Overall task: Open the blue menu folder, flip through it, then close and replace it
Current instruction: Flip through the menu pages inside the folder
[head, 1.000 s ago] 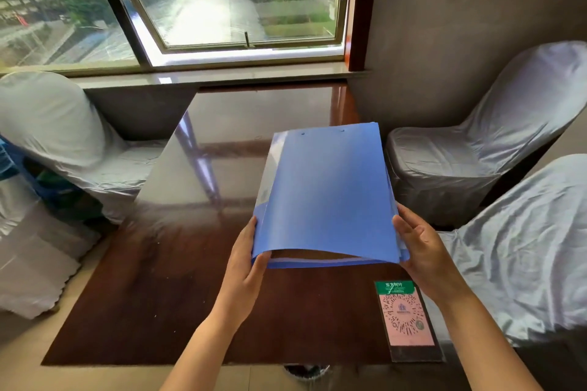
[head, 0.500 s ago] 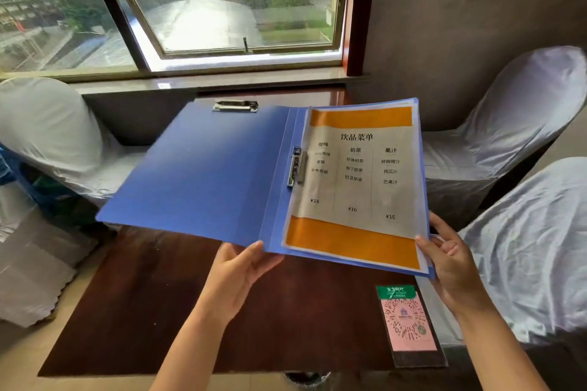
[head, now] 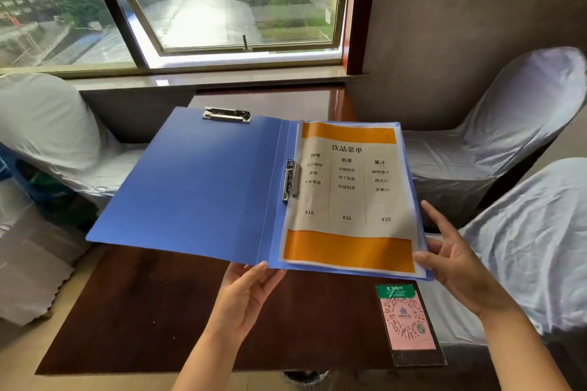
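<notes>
The blue menu folder (head: 203, 187) lies open and is held up above the dark wooden table (head: 152, 311). Its left cover is bare blue with a metal clip at the top. The right half carries a drinks menu page (head: 346, 197) with orange bands, in a clear sleeve, held by a side clip. My left hand (head: 244, 298) supports the folder from below near the spine, thumb on its front edge. My right hand (head: 457, 267) holds the lower right corner, thumb on the page edge and fingers spread behind.
A QR code card (head: 408, 320) in a dark stand lies on the table's right front corner. Chairs with white covers stand at the right (head: 495, 143), the near right (head: 533, 241) and the left (head: 44, 130). A window (head: 222, 0) and sill lie beyond the table.
The folder was closed a second ago; its front cover has swung out to the left and now lies fully open. My left hand has shifted under the spine. The right hand stays at the lower right corner.
</notes>
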`<state>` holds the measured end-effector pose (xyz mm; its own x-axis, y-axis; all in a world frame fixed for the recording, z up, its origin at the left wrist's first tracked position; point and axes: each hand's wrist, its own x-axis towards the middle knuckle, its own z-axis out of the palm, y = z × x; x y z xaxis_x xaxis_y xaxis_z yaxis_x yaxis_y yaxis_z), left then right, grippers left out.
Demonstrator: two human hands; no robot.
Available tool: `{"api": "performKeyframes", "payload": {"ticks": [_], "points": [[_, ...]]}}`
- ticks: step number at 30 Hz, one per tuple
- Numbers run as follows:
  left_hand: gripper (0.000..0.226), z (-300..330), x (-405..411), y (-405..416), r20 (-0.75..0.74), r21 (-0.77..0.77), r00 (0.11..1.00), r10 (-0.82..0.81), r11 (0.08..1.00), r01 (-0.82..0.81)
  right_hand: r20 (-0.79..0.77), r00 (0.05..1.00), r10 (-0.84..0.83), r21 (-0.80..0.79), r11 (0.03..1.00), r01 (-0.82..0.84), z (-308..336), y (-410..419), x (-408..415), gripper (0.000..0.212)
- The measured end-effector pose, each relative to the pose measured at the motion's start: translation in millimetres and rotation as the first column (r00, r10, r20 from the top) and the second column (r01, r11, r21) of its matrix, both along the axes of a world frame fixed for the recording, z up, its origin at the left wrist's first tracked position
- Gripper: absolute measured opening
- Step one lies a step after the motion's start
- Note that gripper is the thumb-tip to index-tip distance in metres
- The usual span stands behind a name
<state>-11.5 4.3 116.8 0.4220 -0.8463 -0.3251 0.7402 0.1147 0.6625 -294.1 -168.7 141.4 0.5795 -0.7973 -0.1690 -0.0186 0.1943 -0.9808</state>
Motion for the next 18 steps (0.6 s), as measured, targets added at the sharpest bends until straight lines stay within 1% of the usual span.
{"api": "performKeyframes", "payload": {"ticks": [3, 7, 9, 10, 11, 13, 14, 15, 16, 17, 18], "points": [[0.033, -2, -3, 2, -0.017, -0.021, 1.0, -0.019, 1.0, 0.019, -0.028, 0.999, -0.039, -0.076, 0.996, 0.037, 2, 1, 4, 0.071], [0.034, -4, -6, 4, -0.004, -0.004, 1.0, 0.007, 1.0, -0.007, -0.114, 0.979, -0.167, -0.212, 0.967, 0.14, 9, 3, 13, 0.042], [0.032, -3, -9, 4, 0.008, -0.002, 1.0, 0.027, 1.0, -0.027, -0.166, 0.959, -0.228, -0.296, 0.94, 0.172, 12, 5, 22, 0.036], [0.029, -3, -10, 4, 0.02, -0.001, 0.999, 0.035, 0.999, -0.035, -0.225, 0.932, -0.284, -0.378, 0.907, 0.185, 14, 6, 27, 0.036], [0.025, -2, -11, 3, 0.032, 0.004, 0.998, 0.045, 0.999, -0.046, -0.299, 0.882, -0.364, -0.49, 0.852, 0.185, 16, 7, 31, 0.04], [0.021, 0, -14, 1, 0.045, 0.015, 0.997, 0.066, 0.998, -0.067, -0.393, 0.763, -0.513, -0.707, 0.699, 0.106, 21, 11, 40, 0.046], [0.02, 1, -15, 0, 0.044, 0.019, 0.996, 0.075, 0.997, -0.076, -0.428, 0.729, -0.534, -0.752, 0.658, 0.04, 25, 14, 46, 0.051], [0.02, 2, -15, 0, 0.043, 0.024, 0.996, 0.082, 0.996, -0.083, -0.453, 0.721, -0.524, -0.762, 0.647, -0.008, 28, 19, 52, 0.064], [0.019, 3, -16, 0, 0.044, 0.033, 0.995, 0.087, 0.996, -0.089, -0.459, 0.737, -0.496, -0.757, 0.653, -0.032, 30, 23, 58, 0.078], [0.019, 3, -16, -1, 0.047, 0.043, 0.995, 0.092, 0.995, -0.094, -0.471, 0.753, -0.459, -0.738, 0.673, -0.052, 31, 26, 64, 0.086], [0.019, 4, -16, -1, 0.049, 0.05, 0.994, 0.095, 0.994, -0.098, -0.497, 0.756, -0.426, -0.714, 0.696, -0.078, 30, 30, 71, 0.086]]}}
